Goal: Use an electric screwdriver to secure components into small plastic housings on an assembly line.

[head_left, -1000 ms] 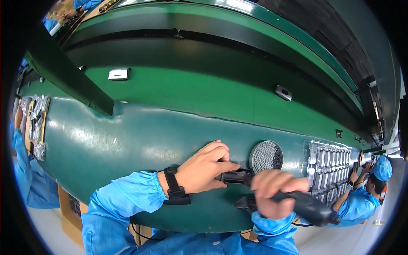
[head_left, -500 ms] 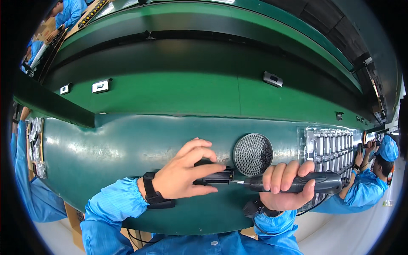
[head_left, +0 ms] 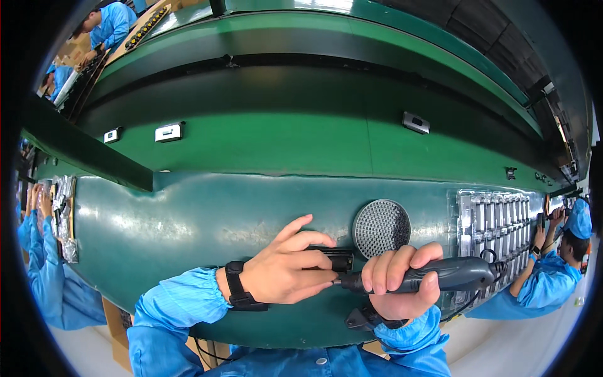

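"Which way does the electric screwdriver (head_left: 455,275) point?"

"Its tip points left, toward the left hand (head_left: 276,270). Its long axis runs nearly level across the view, and the cord leaves its right end."

"Where is it?"

"Just above the near part of the green table (head_left: 188,217), in the right hand (head_left: 402,279), whose fingers and thumb are wrapped around its body."

"And the black block (head_left: 339,259)?"

"Just beyond the tip, its long axis also left to right, with its right end showing. The left hand covers the rest."

"Is the left hand gripping it?"

"I cannot tell. The hand is palm down over the block, two fingers stretched out past it and the two nearest fingertips together at the screwdriver's tip. Whether they pinch something is hidden."

"What else is around?"

"A round dish (head_left: 374,226) with small dark bits at its right side stands just beyond the right hand, whose fingers overlap its near edge in view. Farther right is a clear tray (head_left: 465,217) of slotted rows, partly behind the screwdriver, and past it a co-worker (head_left: 551,289) in blue. A silver box (head_left: 168,132) lies on the green ledge (head_left: 282,147)."

"What differs from half a second ago?"

"Then, the screwdriver's bare bit shows at the block's right end. Now the tool is farther left, its tip on the block's near side, against the left fingertips."
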Motion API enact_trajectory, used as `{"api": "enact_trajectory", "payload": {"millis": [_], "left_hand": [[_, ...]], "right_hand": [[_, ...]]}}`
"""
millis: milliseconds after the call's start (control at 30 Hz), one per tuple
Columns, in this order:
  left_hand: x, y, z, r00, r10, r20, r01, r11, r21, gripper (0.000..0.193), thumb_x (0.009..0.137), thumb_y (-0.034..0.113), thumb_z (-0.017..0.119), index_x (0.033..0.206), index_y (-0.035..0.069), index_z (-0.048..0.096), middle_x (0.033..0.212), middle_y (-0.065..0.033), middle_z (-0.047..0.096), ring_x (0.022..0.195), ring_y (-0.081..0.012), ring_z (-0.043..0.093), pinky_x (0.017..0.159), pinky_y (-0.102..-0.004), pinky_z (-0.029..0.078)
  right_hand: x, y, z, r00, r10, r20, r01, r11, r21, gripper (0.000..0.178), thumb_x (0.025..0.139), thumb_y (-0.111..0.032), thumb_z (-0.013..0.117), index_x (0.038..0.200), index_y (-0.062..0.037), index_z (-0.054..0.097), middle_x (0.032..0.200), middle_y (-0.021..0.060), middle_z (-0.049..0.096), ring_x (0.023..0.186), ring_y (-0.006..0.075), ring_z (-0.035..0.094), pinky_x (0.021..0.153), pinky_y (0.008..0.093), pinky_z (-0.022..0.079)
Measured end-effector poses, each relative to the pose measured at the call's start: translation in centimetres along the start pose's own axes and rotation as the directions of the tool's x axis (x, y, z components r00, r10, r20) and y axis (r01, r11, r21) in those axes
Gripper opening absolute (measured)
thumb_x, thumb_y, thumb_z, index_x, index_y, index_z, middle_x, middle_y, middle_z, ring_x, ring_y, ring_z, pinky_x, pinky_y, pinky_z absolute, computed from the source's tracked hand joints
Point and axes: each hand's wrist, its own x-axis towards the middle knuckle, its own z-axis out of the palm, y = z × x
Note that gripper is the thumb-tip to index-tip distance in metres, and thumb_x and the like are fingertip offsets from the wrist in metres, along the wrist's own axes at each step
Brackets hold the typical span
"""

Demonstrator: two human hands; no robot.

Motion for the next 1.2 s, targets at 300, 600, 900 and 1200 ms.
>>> {"api": "enact_trajectory", "payload": {"millis": [300,600,900,1200], "left_hand": [[0.0,-0.2,-0.4,1.000,0.002,0.012,-0.003,0.999,0.036,0.007,0.083,0.015,0.080,0.087,0.012,0.075,0.094,0.0022,0.068,0.114,-0.0210,0.063,0.115,-0.0596,0.034],[-0.1,-0.6,-0.2,0.999,-0.043,-0.024,0.041,0.997,-0.062,0.006,0.082,0.014,0.083,0.086,0.015,0.079,0.090,0.0059,0.074,0.116,-0.0217,0.068,0.117,-0.0575,0.033],[-0.3,-1.1,0.0,0.998,-0.056,0.015,0.057,0.994,-0.098,0.011,0.080,0.021,0.086,0.085,0.016,0.078,0.086,0.0053,0.072,0.115,-0.0213,0.068,0.116,-0.0596,0.035],[-0.4,-0.8,0.1,0.999,-0.044,-0.013,0.043,0.993,-0.113,0.010,0.081,0.021,0.086,0.086,0.017,0.079,0.086,0.0051,0.073,0.116,-0.0219,0.068,0.116,-0.0601,0.035]], "right_hand": [[-0.4,0.1,-0.3,0.998,0.032,-0.045,-0.031,0.999,0.018,0.031,0.104,-0.040,0.057,0.110,-0.0127,0.043,0.074,0.0087,0.055,0.057,0.0226,0.055,0.054,0.0416,0.049],[0.4,-1.2,-0.8,0.994,-0.074,-0.077,0.078,0.996,0.048,0.032,0.106,-0.045,0.049,0.111,-0.0139,0.043,0.076,0.0071,0.053,0.058,0.0218,0.054,0.055,0.0407,0.048],[0.3,-0.3,-0.7,0.996,-0.063,-0.071,0.065,0.998,0.023,0.031,0.105,-0.044,0.050,0.111,-0.0142,0.043,0.076,0.0069,0.053,0.058,0.0213,0.054,0.056,0.0401,0.048],[0.3,-0.1,-0.6,0.996,-0.085,-0.038,0.085,0.996,-0.016,0.032,0.106,-0.045,0.050,0.112,-0.0134,0.043,0.076,0.0064,0.053,0.058,0.0212,0.054,0.055,0.0396,0.048]]}}
